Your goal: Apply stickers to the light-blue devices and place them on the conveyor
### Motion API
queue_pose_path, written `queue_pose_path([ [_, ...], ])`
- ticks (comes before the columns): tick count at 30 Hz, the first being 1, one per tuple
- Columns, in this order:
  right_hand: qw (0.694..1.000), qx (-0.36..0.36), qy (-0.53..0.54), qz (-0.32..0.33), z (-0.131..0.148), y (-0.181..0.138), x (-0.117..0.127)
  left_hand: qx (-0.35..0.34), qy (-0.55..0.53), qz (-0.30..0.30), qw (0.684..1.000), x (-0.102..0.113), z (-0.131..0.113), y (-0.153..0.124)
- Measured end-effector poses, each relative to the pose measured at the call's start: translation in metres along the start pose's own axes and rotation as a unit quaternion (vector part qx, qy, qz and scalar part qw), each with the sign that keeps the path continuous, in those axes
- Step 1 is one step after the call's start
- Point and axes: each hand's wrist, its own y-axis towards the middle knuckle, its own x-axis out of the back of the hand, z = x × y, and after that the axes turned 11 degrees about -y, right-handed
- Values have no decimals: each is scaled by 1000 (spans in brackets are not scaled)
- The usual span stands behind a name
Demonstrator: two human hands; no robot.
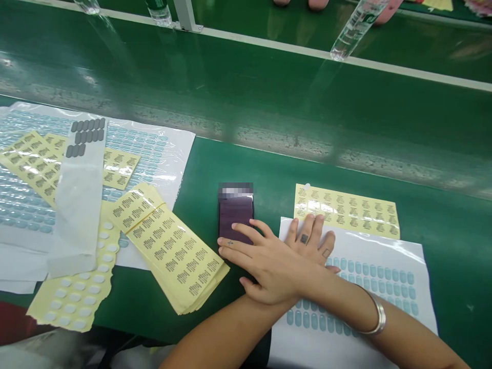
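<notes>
My forearms cross, the right one with a silver bracelet on top. My right hand [265, 259] reaches left with its fingers spread, the fingertips over the lower part of a dark smartphone [235, 215] lying on the green table. Under that wrist, my left hand [312, 237] rests fingers apart at the top edge of a white sheet [400, 338] bearing rows of light-blue oval stickers [369, 269]; it holds nothing. Just behind its fingertips lies a yellow label sheet [353, 207] with printed blocks of text and a small white piece [306, 186] at its top edge.
Left of the phone is a stack of yellow label sheets [177, 251]. Farther left, a backing strip with grey ovals [82, 205] and a torn yellow sheet with white ovals [73, 300] overlap larger blue-sticker sheets [180, 148]. Plastic bottles [351, 33] stand behind a ledge.
</notes>
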Motion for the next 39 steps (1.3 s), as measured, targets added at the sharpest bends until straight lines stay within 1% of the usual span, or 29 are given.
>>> queue_pose_path([
  [4,1000,2,2,-4,0,-1,-1,0,2,9,1000,1,0,1],
  [12,1000,2,8,-3,-1,0,-1,-1,3,-7,1000,1,0,0],
  [17,1000,-4,13,4,-1,-1,1,0,-6,4,1000,-1,0,0],
  [23,1000,-6,11,-3,0,-1,3,-3,3,8,1000,-2,2,0],
  [29,1000,-15,-3,-18,1,-1,3,-4,-8,-13,1000,-9,2,-2],
  [35,999,-29,-7,-16,3,-1,5,-1,-10,0,1000,-14,3,-3],
  [39,999,-27,-8,-14,3,-1,4,-10,-6,4,1000,-12,4,-2],
])
